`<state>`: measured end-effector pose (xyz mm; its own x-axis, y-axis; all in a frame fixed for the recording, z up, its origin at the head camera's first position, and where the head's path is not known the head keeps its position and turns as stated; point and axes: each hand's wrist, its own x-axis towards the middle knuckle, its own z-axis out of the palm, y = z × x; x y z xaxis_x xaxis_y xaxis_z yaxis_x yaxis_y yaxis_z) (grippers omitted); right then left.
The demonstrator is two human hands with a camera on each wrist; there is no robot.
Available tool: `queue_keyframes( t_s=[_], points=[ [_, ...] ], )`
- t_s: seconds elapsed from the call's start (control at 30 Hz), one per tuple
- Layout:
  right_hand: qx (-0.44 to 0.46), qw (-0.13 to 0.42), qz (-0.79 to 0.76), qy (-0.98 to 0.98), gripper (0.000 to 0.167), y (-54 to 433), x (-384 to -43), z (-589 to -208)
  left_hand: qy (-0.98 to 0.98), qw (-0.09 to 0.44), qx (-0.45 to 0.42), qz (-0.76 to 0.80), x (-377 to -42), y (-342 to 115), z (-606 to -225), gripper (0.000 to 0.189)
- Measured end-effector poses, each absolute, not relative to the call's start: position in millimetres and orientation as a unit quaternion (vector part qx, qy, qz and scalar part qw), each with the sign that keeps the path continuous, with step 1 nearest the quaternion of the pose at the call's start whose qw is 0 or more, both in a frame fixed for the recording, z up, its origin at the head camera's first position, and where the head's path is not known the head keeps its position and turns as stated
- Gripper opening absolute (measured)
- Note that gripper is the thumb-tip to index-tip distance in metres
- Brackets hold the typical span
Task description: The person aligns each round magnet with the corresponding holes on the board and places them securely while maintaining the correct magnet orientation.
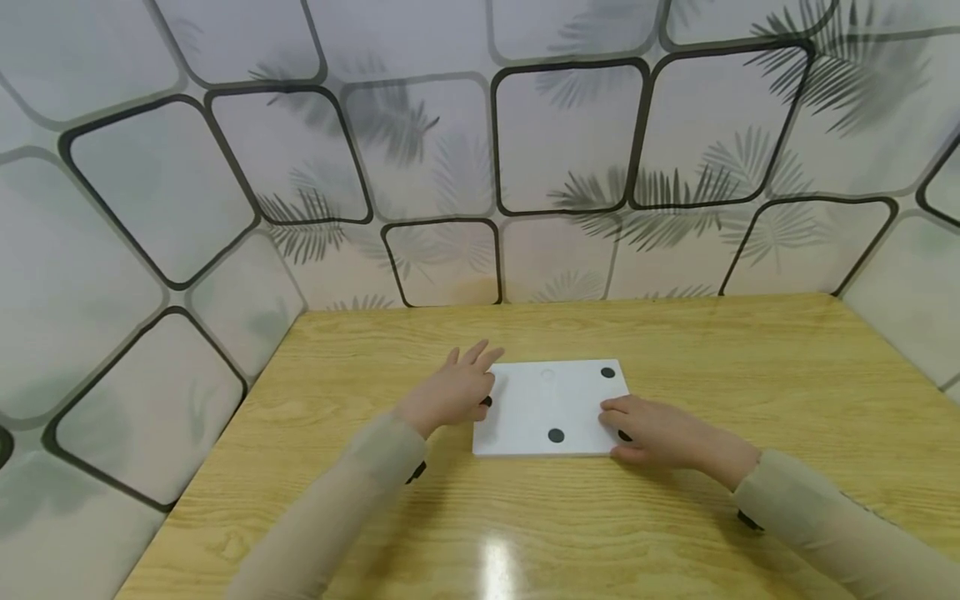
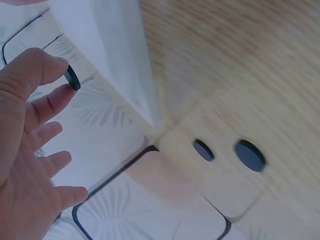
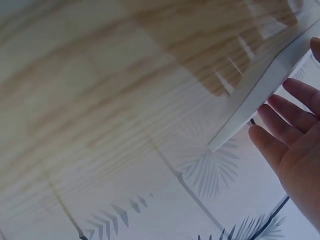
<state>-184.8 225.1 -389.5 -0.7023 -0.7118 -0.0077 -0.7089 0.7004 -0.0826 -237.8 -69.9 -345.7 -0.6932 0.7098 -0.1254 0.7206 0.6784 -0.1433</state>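
Observation:
A white rectangular board [image 1: 517, 425] lies flat on the wooden table, with black discs [image 1: 556, 435] on its top. My left hand [image 1: 453, 392] is over its left edge. In the left wrist view, the thumb and index finger pinch a small black disc [image 2: 72, 77], while the other fingers spread apart. Two more black discs [image 2: 250, 155] show on the wood surface in that view. At the board's right end my right hand [image 1: 660, 429] rests its fingers on the edge. One disc [image 1: 625, 436] there is partly covered by that hand.
Behind the wooden table [image 1: 495, 500] stands a wall [image 1: 570, 142] with a rounded-square and leaf pattern, which continues on the left and right sides. Another black disc [image 1: 607, 372] sits at the board's far right corner. Light glares off the table's near part.

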Motion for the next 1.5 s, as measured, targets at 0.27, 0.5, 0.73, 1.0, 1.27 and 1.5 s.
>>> queue_keyframes(
  t_s=[0.27,0.5,0.73,1.0,1.27,1.5],
  points=[
    [-0.377,0.032,-0.039,0.925,0.045,225,-185,-387,0.912,0.034,0.399,-0.086,-248,-37,-338,0.016],
    [-0.382,0.033,-0.039,0.923,0.044,224,-186,-386,0.915,0.047,0.393,-0.074,-260,-17,-341,0.015],
    [-0.381,0.035,-0.042,0.923,0.042,223,-187,-384,0.916,0.059,0.390,-0.074,-271,0,-351,0.014],
    [-0.386,0.028,-0.036,0.921,0.041,224,-189,-386,0.918,0.050,0.385,-0.085,-281,16,-359,0.012],
    [-0.388,0.019,-0.035,0.921,0.042,224,-188,-388,0.924,0.064,0.364,-0.097,-287,26,-363,0.018],
    [-0.381,0.027,-0.037,0.924,0.045,223,-187,-388,0.928,0.065,0.351,-0.105,-293,29,-370,0.028]
  ],
)
